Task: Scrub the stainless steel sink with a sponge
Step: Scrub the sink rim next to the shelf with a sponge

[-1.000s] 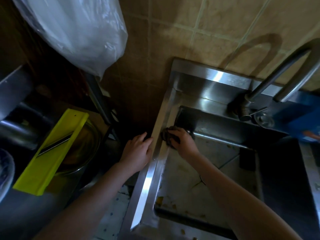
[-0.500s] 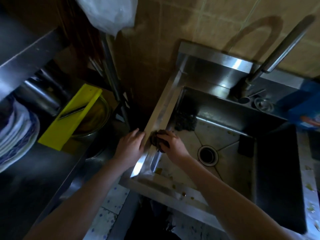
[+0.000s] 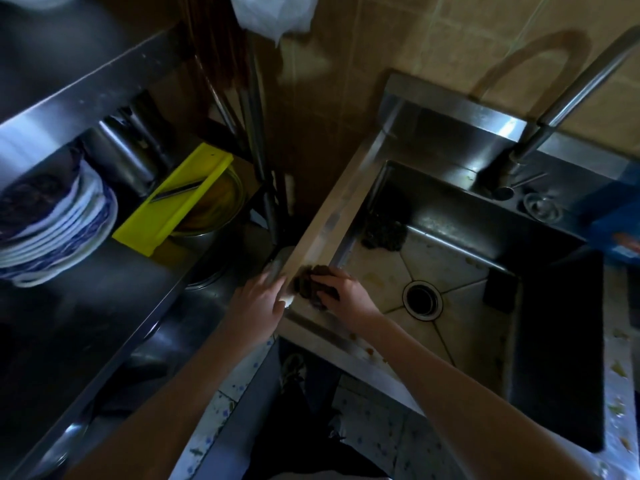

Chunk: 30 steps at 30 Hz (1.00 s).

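The stainless steel sink (image 3: 325, 233) fills the right half of the head view, with a round drain (image 3: 421, 299) in its stained floor. My right hand (image 3: 346, 292) grips a dark sponge (image 3: 306, 280) and presses it on the sink's left rim near the front corner. My left hand (image 3: 259, 299) rests flat on the outer edge of that same rim, fingers straight and slightly blurred. A second dark scrubbing pad (image 3: 382, 232) lies in the basin's back left corner.
A tall faucet (image 3: 568, 95) rises at the back right. A small black block (image 3: 498, 294) leans on the basin's right wall. On the dark shelf to the left sit stacked plates (image 3: 59, 230) and a yellow slicer (image 3: 173, 199) over a bowl. A plastic bag (image 3: 273, 12) hangs above.
My right hand has slid the sponge along the left rim towards the front corner, and my left hand followed along the outer edge. The view has pulled back and tilted down.
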Available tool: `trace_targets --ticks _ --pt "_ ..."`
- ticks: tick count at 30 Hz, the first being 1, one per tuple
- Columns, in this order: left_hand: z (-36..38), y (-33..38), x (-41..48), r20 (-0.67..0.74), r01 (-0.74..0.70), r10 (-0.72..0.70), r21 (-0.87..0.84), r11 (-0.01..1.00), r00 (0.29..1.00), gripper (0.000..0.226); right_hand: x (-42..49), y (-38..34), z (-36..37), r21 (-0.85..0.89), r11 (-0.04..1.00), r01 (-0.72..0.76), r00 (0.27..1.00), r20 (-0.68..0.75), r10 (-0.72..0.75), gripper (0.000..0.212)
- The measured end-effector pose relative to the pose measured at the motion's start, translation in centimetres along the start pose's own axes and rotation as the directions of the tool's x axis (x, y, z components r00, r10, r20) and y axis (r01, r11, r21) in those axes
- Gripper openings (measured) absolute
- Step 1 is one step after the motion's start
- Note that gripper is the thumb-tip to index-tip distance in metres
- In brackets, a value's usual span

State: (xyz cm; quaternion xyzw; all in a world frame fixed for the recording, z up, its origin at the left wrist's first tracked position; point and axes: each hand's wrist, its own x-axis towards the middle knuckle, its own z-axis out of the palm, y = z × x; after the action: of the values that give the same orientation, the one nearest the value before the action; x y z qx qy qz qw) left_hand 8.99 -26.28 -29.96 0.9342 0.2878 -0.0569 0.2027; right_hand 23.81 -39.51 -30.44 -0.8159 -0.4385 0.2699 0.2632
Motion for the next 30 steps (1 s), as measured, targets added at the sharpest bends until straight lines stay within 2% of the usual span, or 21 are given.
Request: trace_targets --ticks 7,18,30 --pt "0.2 0.2 -1.4 -0.012 0.039 -0.039 -0.019 0.999 0.999 0.047 -1.9 -0.6 0.3 -0.034 0.998 0.06 0.998 0.03 -0.059 0.037" --pt "0.4 1.7 -2.7 -0.031 0.022 -0.024 -0.05 0.998 0.999 0.044 -5.4 2.3 -1.3 -0.236 0.955 0.178 0.977 0.157 -0.143 0.033" --pt "1.7 5.0 -3.0 0.064 -0.046 0.044 0.038 0.998 0.997 0.046 -14.0 7.8 -4.7 -0.287 0.956 0.062 0.998 0.045 -0.051 0.032"
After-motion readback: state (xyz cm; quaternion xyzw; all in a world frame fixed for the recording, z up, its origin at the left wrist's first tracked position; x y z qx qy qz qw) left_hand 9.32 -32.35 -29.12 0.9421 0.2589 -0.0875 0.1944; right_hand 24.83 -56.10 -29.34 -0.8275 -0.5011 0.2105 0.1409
